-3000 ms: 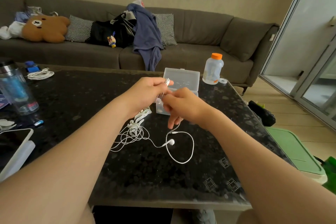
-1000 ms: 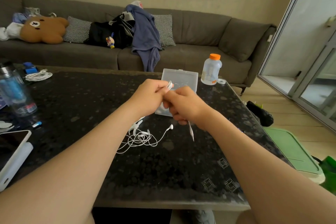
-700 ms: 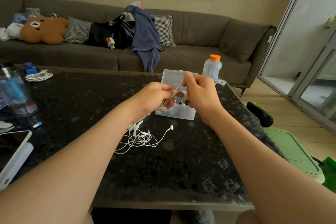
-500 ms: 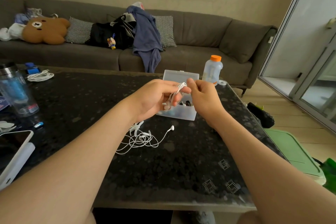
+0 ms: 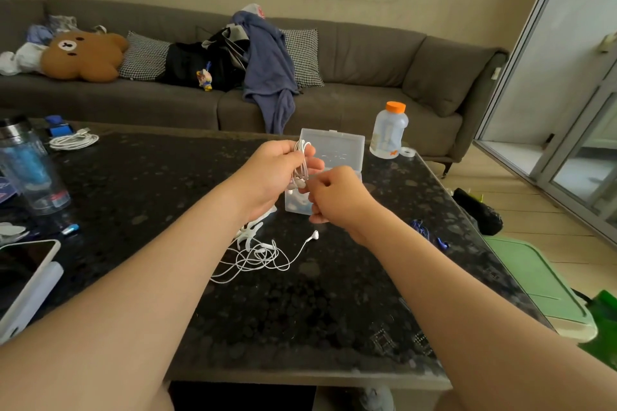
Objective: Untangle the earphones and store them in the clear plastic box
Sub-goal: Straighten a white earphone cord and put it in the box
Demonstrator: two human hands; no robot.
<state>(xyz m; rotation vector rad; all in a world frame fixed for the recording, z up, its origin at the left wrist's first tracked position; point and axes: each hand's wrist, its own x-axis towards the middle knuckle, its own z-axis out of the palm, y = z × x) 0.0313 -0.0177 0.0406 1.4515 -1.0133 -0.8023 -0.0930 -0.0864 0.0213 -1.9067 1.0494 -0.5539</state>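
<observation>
Left hand [image 5: 273, 170] gripping coiled white wired earphones [image 5: 301, 162], right hand [image 5: 337, 198] apparently pinching their end, open clear plastic box [image 5: 337, 152] behind, tangled white earphones [image 5: 263, 253] on black speckled stone table [image 5: 300, 310]

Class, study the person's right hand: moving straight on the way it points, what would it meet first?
The right hand points toward the coiled white earphone cable gripped in the left hand, and seems to pinch its lower end. The clear plastic box stands just behind, depth unclear.

Single head-worn view, looking forward-down, close over table [image 5: 133, 183]
</observation>
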